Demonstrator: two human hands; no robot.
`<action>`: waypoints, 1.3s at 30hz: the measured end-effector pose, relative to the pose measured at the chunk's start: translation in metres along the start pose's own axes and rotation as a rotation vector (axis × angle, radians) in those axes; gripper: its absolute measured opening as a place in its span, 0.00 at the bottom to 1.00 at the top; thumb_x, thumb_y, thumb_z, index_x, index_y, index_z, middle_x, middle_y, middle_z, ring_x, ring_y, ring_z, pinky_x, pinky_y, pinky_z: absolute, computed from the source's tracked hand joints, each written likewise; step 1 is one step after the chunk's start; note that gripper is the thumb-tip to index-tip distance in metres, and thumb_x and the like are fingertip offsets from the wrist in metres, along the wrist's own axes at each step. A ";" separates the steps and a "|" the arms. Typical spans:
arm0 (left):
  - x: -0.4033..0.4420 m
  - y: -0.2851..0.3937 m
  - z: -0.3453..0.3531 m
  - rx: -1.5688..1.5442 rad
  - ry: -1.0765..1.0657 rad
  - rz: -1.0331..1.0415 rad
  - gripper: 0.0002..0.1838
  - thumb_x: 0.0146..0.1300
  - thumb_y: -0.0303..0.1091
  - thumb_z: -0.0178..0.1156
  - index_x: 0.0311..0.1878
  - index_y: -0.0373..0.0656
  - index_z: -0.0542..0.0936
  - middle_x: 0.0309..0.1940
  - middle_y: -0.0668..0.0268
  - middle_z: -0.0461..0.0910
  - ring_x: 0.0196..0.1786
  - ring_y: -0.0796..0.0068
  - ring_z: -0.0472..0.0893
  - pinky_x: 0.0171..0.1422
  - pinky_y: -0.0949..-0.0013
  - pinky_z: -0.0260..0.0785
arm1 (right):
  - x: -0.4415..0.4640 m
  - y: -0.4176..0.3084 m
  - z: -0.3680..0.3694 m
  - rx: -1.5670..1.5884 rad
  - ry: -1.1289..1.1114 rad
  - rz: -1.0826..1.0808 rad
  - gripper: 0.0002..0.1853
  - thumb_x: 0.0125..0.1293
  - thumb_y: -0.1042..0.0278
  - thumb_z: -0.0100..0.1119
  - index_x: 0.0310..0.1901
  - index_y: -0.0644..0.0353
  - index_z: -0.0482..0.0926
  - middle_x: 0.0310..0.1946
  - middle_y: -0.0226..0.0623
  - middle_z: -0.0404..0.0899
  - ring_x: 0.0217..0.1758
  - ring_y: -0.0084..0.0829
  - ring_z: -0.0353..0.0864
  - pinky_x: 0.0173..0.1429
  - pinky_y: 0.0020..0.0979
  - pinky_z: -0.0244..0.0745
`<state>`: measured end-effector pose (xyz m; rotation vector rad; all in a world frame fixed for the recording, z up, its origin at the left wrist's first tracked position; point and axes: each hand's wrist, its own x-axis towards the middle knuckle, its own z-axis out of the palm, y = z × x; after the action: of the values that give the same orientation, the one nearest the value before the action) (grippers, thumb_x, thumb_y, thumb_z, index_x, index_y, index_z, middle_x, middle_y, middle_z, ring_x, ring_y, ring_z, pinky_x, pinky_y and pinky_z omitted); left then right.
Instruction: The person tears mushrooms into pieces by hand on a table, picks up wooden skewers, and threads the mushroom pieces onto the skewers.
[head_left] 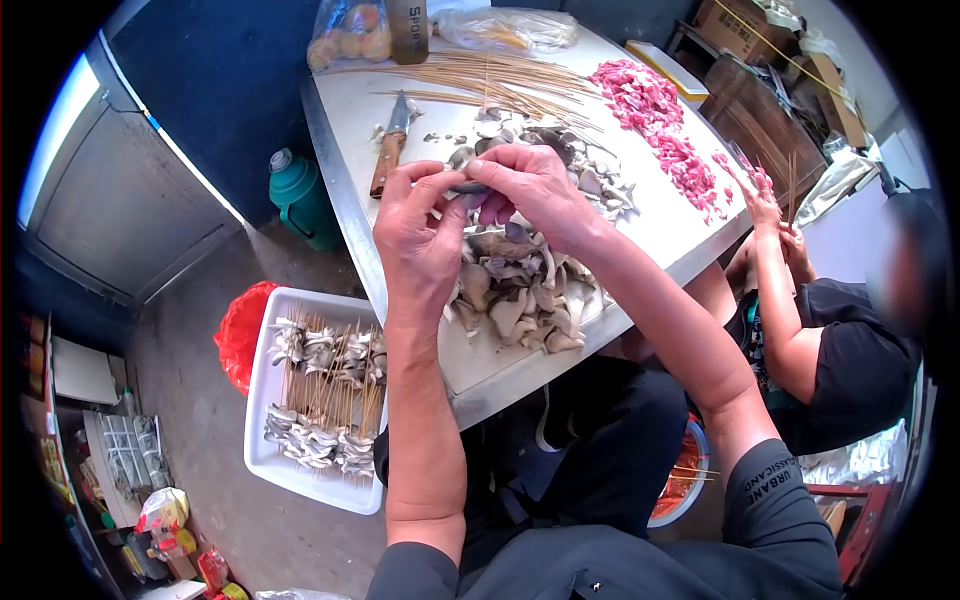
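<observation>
Both my hands meet above the table, fingers closed around a grey oyster mushroom. My left hand pinches it from the left, and my right hand grips from the right. A thin upright line beyond the fingers looks like a skewer; I cannot tell whether a hand holds it. Below my hands lies a heap of torn oyster mushrooms, with more mushroom pieces behind. A knife with a wooden handle rests left of my fingers. Loose bamboo skewers are spread across the far side.
On the floor at left, a white tray holds threaded mushroom skewers. Beside it are a red bag and a green thermos. Cut pink meat lies at the table's right, near a co-worker holding skewers. A basin stands below.
</observation>
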<state>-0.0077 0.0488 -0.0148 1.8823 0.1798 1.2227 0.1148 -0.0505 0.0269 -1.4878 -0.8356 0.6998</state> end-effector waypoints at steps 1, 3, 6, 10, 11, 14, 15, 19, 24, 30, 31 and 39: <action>0.000 0.001 0.000 -0.001 0.009 -0.066 0.14 0.59 0.19 0.63 0.49 0.38 0.79 0.46 0.65 0.78 0.34 0.81 0.78 0.38 0.78 0.72 | -0.001 0.001 -0.003 -0.001 0.000 -0.001 0.13 0.66 0.65 0.60 0.41 0.68 0.82 0.30 0.33 0.83 0.28 0.18 0.81 0.31 0.19 0.74; 0.000 -0.002 0.001 -0.182 0.043 -0.195 0.11 0.61 0.21 0.62 0.48 0.36 0.79 0.42 0.65 0.79 0.32 0.81 0.78 0.37 0.78 0.72 | -0.002 0.005 -0.007 -0.002 -0.004 -0.071 0.15 0.67 0.62 0.61 0.42 0.68 0.82 0.30 0.32 0.82 0.29 0.17 0.80 0.32 0.18 0.73; -0.001 -0.001 -0.002 -0.428 0.017 -0.400 0.07 0.66 0.25 0.61 0.46 0.35 0.79 0.35 0.65 0.81 0.30 0.81 0.78 0.36 0.79 0.71 | -0.007 0.008 -0.005 -0.028 -0.033 -0.136 0.14 0.67 0.63 0.63 0.43 0.68 0.82 0.30 0.31 0.83 0.32 0.15 0.80 0.33 0.18 0.73; 0.000 -0.002 -0.002 -0.566 -0.066 -0.471 0.08 0.69 0.30 0.59 0.44 0.35 0.79 0.29 0.65 0.82 0.28 0.81 0.78 0.34 0.78 0.70 | -0.011 0.006 -0.005 -0.087 -0.053 -0.161 0.11 0.65 0.67 0.66 0.44 0.66 0.82 0.30 0.28 0.83 0.33 0.13 0.79 0.34 0.16 0.73; 0.000 -0.003 -0.003 -0.564 -0.067 -0.472 0.08 0.69 0.30 0.59 0.44 0.35 0.79 0.29 0.65 0.82 0.28 0.81 0.78 0.34 0.78 0.70 | -0.011 0.006 -0.005 -0.099 -0.059 -0.179 0.10 0.65 0.67 0.65 0.44 0.64 0.82 0.30 0.25 0.82 0.31 0.12 0.77 0.32 0.15 0.72; -0.001 -0.005 -0.007 -0.517 -0.126 -0.486 0.09 0.70 0.31 0.57 0.42 0.34 0.79 0.28 0.65 0.81 0.27 0.80 0.77 0.33 0.77 0.69 | -0.010 0.016 -0.004 -0.100 -0.081 -0.207 0.09 0.65 0.69 0.65 0.42 0.65 0.82 0.30 0.27 0.82 0.32 0.12 0.78 0.32 0.16 0.72; -0.001 -0.004 -0.007 -0.547 -0.125 -0.525 0.08 0.70 0.32 0.57 0.41 0.35 0.79 0.28 0.65 0.81 0.27 0.79 0.78 0.33 0.77 0.70 | -0.011 0.016 -0.004 -0.100 -0.080 -0.205 0.09 0.65 0.69 0.65 0.42 0.65 0.82 0.30 0.27 0.82 0.32 0.12 0.78 0.32 0.16 0.72; -0.002 -0.011 -0.008 -0.840 0.021 -0.678 0.08 0.70 0.32 0.57 0.39 0.36 0.79 0.27 0.64 0.81 0.27 0.77 0.79 0.32 0.76 0.71 | -0.012 0.014 -0.003 0.025 0.016 -0.132 0.07 0.63 0.71 0.66 0.38 0.66 0.81 0.28 0.29 0.82 0.30 0.15 0.81 0.32 0.17 0.74; -0.002 -0.019 -0.012 -0.693 0.177 -0.660 0.07 0.67 0.31 0.60 0.41 0.36 0.80 0.31 0.66 0.81 0.28 0.80 0.79 0.30 0.78 0.69 | -0.010 0.024 -0.023 0.122 0.162 -0.072 0.12 0.61 0.68 0.67 0.42 0.68 0.81 0.27 0.32 0.82 0.26 0.17 0.80 0.30 0.17 0.74; -0.005 -0.022 -0.005 -0.177 0.150 -0.528 0.12 0.65 0.30 0.60 0.50 0.35 0.80 0.34 0.69 0.79 0.26 0.85 0.72 0.30 0.80 0.65 | -0.019 0.025 -0.038 -0.387 0.255 -0.120 0.17 0.61 0.64 0.66 0.47 0.68 0.82 0.30 0.35 0.83 0.26 0.19 0.80 0.33 0.22 0.76; -0.006 -0.023 -0.004 -0.118 0.150 -0.512 0.12 0.66 0.30 0.60 0.50 0.35 0.80 0.35 0.68 0.79 0.25 0.85 0.72 0.30 0.80 0.65 | -0.017 0.028 -0.039 -0.441 0.265 -0.168 0.16 0.60 0.64 0.67 0.45 0.66 0.83 0.31 0.34 0.83 0.27 0.19 0.81 0.34 0.22 0.76; -0.003 -0.017 -0.006 -0.123 0.213 -0.553 0.11 0.66 0.29 0.59 0.48 0.33 0.80 0.36 0.67 0.79 0.26 0.84 0.73 0.31 0.79 0.65 | 0.014 0.028 -0.008 -0.923 -0.103 -0.523 0.12 0.57 0.65 0.61 0.42 0.59 0.84 0.40 0.42 0.82 0.45 0.45 0.82 0.53 0.41 0.76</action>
<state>-0.0085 0.0615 -0.0281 1.4548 0.6763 1.0138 0.1316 -0.0436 0.0007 -1.9011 -1.6867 -0.0464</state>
